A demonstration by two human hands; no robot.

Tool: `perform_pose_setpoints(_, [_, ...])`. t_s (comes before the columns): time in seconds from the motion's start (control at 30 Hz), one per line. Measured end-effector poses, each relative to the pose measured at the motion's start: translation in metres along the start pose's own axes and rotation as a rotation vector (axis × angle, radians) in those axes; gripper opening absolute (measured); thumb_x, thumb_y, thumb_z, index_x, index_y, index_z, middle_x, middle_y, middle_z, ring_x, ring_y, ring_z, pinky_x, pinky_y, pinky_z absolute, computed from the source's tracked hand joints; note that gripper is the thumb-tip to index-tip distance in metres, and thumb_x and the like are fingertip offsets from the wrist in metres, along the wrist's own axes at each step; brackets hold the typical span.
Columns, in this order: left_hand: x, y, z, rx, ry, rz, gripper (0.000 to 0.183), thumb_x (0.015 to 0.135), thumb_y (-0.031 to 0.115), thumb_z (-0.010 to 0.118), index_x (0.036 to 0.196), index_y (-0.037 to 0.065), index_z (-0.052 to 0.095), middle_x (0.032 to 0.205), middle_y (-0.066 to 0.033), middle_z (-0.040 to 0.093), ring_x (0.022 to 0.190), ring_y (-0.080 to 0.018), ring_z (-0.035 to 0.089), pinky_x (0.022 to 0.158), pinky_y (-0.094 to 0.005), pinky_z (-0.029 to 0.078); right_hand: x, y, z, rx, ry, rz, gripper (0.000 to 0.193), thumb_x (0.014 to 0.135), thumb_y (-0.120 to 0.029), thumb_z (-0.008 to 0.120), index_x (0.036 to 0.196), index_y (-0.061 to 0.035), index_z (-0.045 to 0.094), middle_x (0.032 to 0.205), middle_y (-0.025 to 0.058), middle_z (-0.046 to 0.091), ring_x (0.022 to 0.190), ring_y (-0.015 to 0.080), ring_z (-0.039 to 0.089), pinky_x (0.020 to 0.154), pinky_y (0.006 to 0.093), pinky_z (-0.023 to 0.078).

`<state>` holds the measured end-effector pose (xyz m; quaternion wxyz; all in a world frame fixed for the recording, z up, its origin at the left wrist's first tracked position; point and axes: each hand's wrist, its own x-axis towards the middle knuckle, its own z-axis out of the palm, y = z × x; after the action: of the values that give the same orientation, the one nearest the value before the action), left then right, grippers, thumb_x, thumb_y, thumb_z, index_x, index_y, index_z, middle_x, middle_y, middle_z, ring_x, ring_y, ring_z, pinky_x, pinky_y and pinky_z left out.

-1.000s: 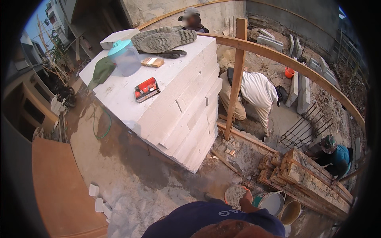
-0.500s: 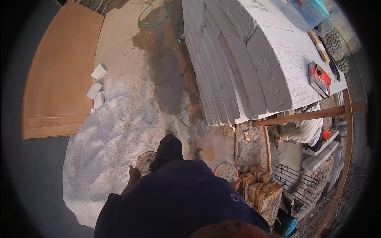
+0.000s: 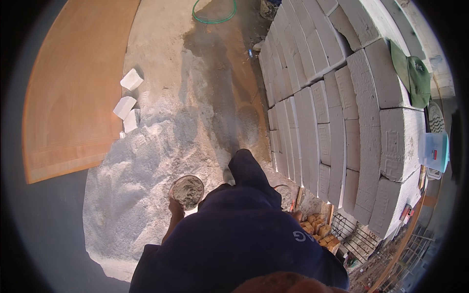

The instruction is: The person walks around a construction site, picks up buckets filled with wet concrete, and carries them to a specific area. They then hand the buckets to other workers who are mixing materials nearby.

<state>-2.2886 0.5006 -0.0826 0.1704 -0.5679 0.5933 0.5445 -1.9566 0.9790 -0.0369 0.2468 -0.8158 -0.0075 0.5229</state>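
Low on my left, my left hand is closed at the edge of a round bucket filled with grey wet mortar. The bucket hangs over pale, powdery ground. On the other side of my body, my right hand shows only in part. It is at the side of a second bucket, most of which my dark clothing hides. One dark-trousered leg reaches forward between the two buckets.
To the right rises a tall stack of pale blocks, with a green cap on it. A brown wooden panel and white block pieces lie left. Ahead are wet ground and a green hose. Bricks and rebar lie lower right.
My view has turned, and the block stack now shows more of its face. A leg has swung forward. Both buckets have stayed beside my hands; the right one is more hidden.
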Motion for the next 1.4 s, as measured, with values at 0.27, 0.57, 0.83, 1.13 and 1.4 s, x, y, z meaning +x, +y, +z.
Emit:
perform_pose_setpoints(0.27, [0.052,0.18,0.11,-0.05,0.05,-0.018,0.061,0.094,0.064,0.036,0.079,0.007,0.053,0.052,-0.002,0.037,0.042,-0.0163,0.039,0.04,-0.0305,0.033,-0.045,0.047,0.277,0.11,-0.06,0.12,0.043,0.086,-0.035,0.041,0.118,-0.006,0.046,0.1,0.0085,0.048,0.083,0.0211,0.046,0.072,0.038,0.04])
perform_pose_setpoints(0.57, [0.076,0.404,0.245,-0.127,-0.013,-0.007,0.056,0.097,0.059,0.032,0.07,0.012,0.042,0.053,-0.0015,0.035,0.046,-0.0177,0.037,0.045,-0.035,0.035,-0.133,0.043,0.581,0.213,-0.128,0.126,0.041,0.089,-0.041,0.048,0.104,-0.003,0.054,0.06,-0.0006,0.027,0.05,0.014,0.028,0.055,0.0346,0.032])
perform_pose_setpoints(0.83, [0.137,0.593,0.429,-0.022,-0.037,-0.062,0.057,0.098,0.06,0.029,0.074,0.01,0.043,0.054,-0.0014,0.033,0.046,-0.0189,0.035,0.045,-0.0356,0.035,-0.242,0.011,0.821,0.17,-0.161,0.007,0.045,0.092,-0.045,0.048,0.098,-0.0007,0.053,0.054,-0.0002,0.026,0.046,0.0132,0.027,0.048,0.0324,0.03])
perform_pose_setpoints(1.13, [0.075,0.784,0.646,0.245,-0.188,0.222,0.053,0.099,0.057,0.028,0.068,0.014,0.037,0.053,-0.0003,0.031,0.044,-0.0177,0.036,0.045,-0.0353,0.039,-0.284,-0.045,1.006,0.224,-0.097,0.03,0.038,0.088,-0.042,0.052,0.087,-0.004,0.052,0.06,0.0018,0.034,0.046,0.0155,0.03,0.046,0.0308,0.029])
perform_pose_setpoints(1.4, [0.105,0.908,0.872,0.354,-0.19,0.389,0.057,0.1,0.056,0.027,0.072,0.009,0.044,0.054,-0.0015,0.038,0.043,-0.017,0.035,0.043,-0.0309,0.038,-0.277,-0.078,1.138,0.309,-0.043,0.04,0.045,0.088,-0.044,0.053,0.1,-0.0002,0.055,0.061,0.0011,0.032,0.051,0.016,0.035,0.048,0.0324,0.032])
